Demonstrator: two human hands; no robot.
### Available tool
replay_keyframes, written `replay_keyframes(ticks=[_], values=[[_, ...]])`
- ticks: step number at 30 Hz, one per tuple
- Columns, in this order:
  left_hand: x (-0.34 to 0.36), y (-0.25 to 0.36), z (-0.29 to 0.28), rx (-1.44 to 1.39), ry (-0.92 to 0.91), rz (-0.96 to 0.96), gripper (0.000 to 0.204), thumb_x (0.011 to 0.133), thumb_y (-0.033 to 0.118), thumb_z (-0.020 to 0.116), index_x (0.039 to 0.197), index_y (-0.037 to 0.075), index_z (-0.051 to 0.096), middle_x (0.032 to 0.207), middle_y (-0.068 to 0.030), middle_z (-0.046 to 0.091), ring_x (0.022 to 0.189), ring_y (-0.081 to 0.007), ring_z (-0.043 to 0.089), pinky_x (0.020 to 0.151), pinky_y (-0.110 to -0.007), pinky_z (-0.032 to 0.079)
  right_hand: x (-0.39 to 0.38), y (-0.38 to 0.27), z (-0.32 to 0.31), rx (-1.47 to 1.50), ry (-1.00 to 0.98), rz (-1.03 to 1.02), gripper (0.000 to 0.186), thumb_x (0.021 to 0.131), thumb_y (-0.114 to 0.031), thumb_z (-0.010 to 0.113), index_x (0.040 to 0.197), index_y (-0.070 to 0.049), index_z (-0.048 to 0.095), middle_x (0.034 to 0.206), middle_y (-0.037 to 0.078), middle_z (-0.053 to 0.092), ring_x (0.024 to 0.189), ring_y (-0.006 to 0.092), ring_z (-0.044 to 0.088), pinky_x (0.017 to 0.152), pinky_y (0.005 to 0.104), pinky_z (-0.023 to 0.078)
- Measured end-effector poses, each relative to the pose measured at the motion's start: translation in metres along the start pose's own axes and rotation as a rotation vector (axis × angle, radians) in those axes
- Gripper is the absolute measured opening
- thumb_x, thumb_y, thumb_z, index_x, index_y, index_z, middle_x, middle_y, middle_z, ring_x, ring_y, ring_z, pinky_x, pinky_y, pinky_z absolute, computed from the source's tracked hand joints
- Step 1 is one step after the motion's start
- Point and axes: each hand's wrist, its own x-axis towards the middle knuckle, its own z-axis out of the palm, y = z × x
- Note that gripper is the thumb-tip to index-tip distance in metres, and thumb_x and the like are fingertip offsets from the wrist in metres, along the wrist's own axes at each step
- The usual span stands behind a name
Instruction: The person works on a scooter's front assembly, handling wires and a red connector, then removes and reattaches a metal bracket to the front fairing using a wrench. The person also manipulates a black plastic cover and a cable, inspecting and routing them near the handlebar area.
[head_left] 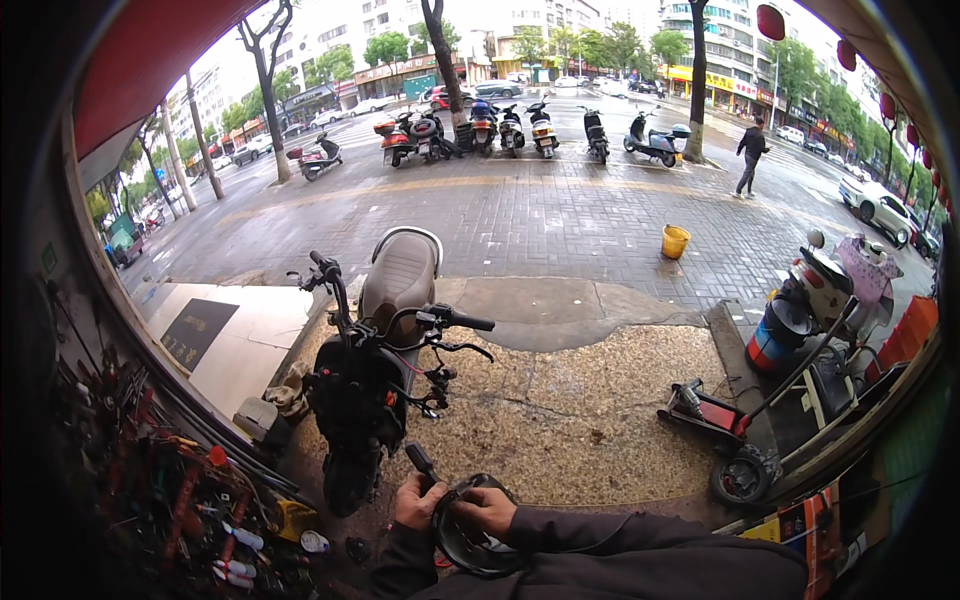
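At the lower middle of the head view, both of my hands are closed on a round black housing (460, 548) with a raised rim. My left hand (414, 503) grips its left side, and a short black piece shaped like a handle (420, 459) sticks up from those fingers; its kind I cannot make out. My right hand (488, 511) pinches the upper right of the rim. Just ahead and to the left stands a black motor scooter (350, 410) with a grey-brown seat (401, 278). Loose cables and connectors hang at its handlebar (440, 320).
Tools and bottles (235, 555) crowd the left side. At right are a red floor jack (718, 412), a small wheel (742, 477), a drum (783, 325) and another scooter (825, 275). A yellow bucket (675, 241) stands on wet paving; a person (750, 157) walks beyond, near parked scooters (485, 125).
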Motion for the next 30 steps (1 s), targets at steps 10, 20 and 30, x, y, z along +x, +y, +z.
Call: replay_keyframes(ticks=[10, 20, 30], values=[[-0.006, -0.004, -0.013, 0.01, -0.013, -0.04, 0.01, 0.086, 0.011, 0.062, 0.089, 0.002, 0.058, 0.079, 0.0002, 0.059, 0.067, -0.0074, 0.052, 0.061, -0.023, 0.043, -0.005, -0.002, 0.023, -0.176, 0.168, 0.021, 0.026, 0.086, -0.021, 0.067, 0.097, 0.002, 0.06, 0.077, 0.007, 0.065, 0.064, 0.012, 0.06, 0.055, 0.0269, 0.048], [-0.007, -0.007, -0.023, -0.01, -0.037, -0.025, 0.009, 0.085, 0.01, 0.062, 0.088, 0.002, 0.059, 0.078, -0.0005, 0.06, 0.068, -0.0074, 0.053, 0.061, -0.023, 0.044, -0.004, 0.009, 0.029, -0.092, 0.137, -0.049, 0.029, 0.089, -0.026, 0.065, 0.098, 0.0, 0.058, 0.073, 0.006, 0.063, 0.06, 0.0126, 0.059, 0.05, 0.0271, 0.046], [-0.013, 0.0, -0.024, -0.044, -0.018, -0.004, 0.01, 0.085, 0.012, 0.062, 0.085, 0.003, 0.059, 0.076, 0.0004, 0.059, 0.066, -0.0067, 0.051, 0.059, -0.023, 0.042, 0.001, 0.017, 0.028, -0.034, 0.089, -0.071, 0.029, 0.09, -0.028, 0.063, 0.099, -0.001, 0.06, 0.071, 0.005, 0.062, 0.056, 0.0126, 0.058, 0.047, 0.0265, 0.045]])
